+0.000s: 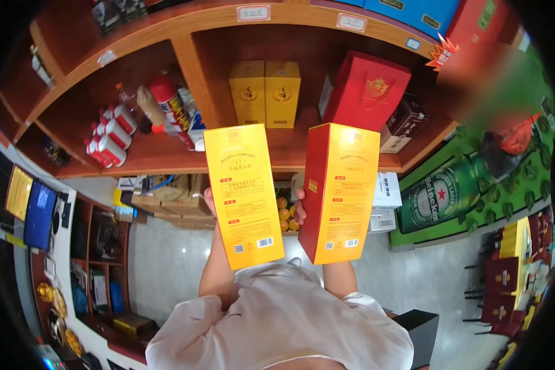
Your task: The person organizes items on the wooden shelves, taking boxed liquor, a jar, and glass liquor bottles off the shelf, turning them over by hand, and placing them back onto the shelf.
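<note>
My left hand (209, 201) grips a tall yellow liquor box (245, 194) from behind; only some fingers show at its left edge. A second liquor box (344, 192), with a yellow front and a red side, is in my right hand (300, 207), whose fingers curl round the red side. Both boxes are held upright side by side in front of my chest, a gap between them. Their printed faces, with text panels and barcodes low down, are turned toward me. Most of each hand is hidden behind its box.
Wooden shelves (185, 80) ahead hold two yellow boxes (265, 94), a red gift bag (369, 91) and white-and-red bottles (113, 140). Below are cardboard cartons (172, 200) and round orange fruit (285, 214). At right stands a green beer display (444, 194); at left, a white counter (74, 296).
</note>
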The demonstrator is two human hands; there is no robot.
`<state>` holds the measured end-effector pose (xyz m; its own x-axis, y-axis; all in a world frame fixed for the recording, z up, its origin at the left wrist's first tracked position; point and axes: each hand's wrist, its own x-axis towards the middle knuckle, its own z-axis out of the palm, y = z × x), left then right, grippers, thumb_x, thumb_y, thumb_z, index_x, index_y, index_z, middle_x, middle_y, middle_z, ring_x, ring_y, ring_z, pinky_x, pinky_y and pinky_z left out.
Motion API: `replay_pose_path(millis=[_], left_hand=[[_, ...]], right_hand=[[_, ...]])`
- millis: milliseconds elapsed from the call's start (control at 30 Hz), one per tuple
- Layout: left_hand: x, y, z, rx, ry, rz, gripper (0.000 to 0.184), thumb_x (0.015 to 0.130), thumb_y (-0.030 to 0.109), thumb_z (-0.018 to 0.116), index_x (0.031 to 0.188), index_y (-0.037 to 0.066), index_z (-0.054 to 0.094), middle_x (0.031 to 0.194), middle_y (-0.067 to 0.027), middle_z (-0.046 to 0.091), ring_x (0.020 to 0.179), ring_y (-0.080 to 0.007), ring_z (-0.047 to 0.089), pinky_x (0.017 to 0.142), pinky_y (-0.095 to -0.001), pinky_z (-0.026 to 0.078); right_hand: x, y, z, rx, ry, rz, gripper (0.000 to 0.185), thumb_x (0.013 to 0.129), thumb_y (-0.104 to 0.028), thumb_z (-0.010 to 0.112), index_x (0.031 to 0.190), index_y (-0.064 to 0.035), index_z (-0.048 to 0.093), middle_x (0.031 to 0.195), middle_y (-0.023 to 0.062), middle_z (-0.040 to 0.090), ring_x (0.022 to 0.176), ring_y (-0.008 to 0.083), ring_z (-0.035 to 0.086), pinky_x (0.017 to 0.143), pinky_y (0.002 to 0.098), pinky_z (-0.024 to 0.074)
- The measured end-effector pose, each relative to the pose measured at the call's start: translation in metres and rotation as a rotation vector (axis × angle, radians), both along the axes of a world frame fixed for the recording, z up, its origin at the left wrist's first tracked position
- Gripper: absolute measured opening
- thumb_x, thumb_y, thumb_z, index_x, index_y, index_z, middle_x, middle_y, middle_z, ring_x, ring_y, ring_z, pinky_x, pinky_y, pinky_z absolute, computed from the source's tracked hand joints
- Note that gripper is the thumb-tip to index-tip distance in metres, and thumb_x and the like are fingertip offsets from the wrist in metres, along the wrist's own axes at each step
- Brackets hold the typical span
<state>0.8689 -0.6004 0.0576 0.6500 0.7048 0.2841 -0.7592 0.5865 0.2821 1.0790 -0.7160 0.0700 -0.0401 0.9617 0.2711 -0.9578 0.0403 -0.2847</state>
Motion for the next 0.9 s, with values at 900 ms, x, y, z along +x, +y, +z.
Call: replay_pose_path(millis=[900], left_hand=[[-0.072,-0.076,-0.061,-0.167,0.038,-0.202,0.1,0.085,0.074,0.051,0.152,0.001,0.038,0.137,-0.0293,0.053,0.113,-0.0486,0.061,0.099,-0.0629,0.049]], right_hand=[[-0.105,-0.06,-0.084,-0.271,0.108,0.2,0.069,0.093,-0.069,0.048,0.131,-0.0121,0.059,0.111,0.008,0.065,0.083,0.0249,0.056,0.072,0.0386,0.0462]])
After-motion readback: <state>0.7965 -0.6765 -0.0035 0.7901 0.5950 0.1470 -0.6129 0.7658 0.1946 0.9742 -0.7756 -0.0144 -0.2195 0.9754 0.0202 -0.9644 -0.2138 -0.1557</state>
